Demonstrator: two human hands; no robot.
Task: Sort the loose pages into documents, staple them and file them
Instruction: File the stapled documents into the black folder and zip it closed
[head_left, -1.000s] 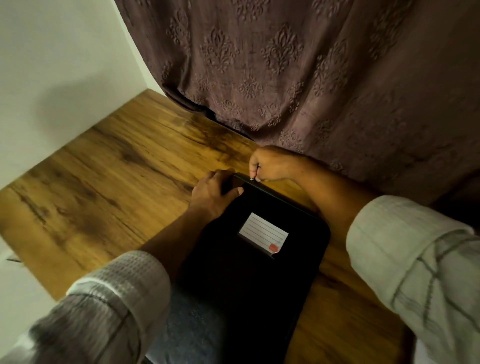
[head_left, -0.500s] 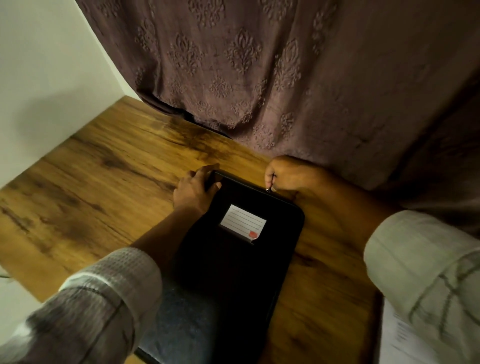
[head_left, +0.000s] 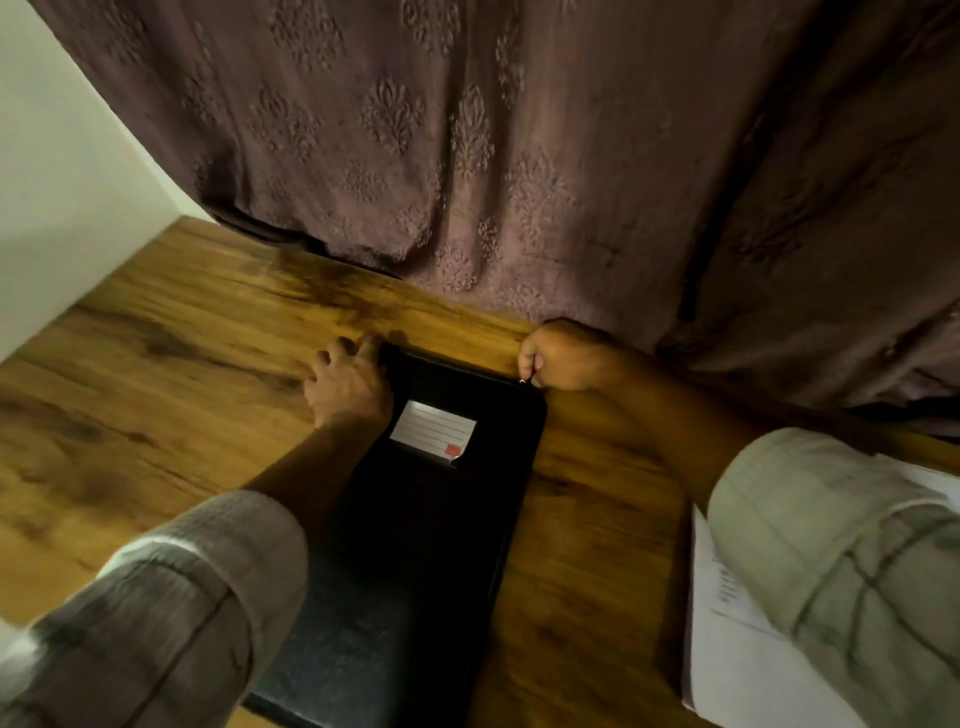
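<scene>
Gripped the far-left corner of the black folder with the left hand, fingers curled over its edge. Pinched with the right hand what looked like a zip pull at the far-right corner. Had the folder flat on the wooden table between both forearms, loose pages under the right sleeve.

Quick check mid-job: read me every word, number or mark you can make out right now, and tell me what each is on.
White label on the black folder: ruled lines and a small red mark, no writing readable.
Loose pages under the right sleeve: lines of print, too blurred to read.
Zip pull in the right hand: too small to tell any marking.
Nothing else shows text.
</scene>
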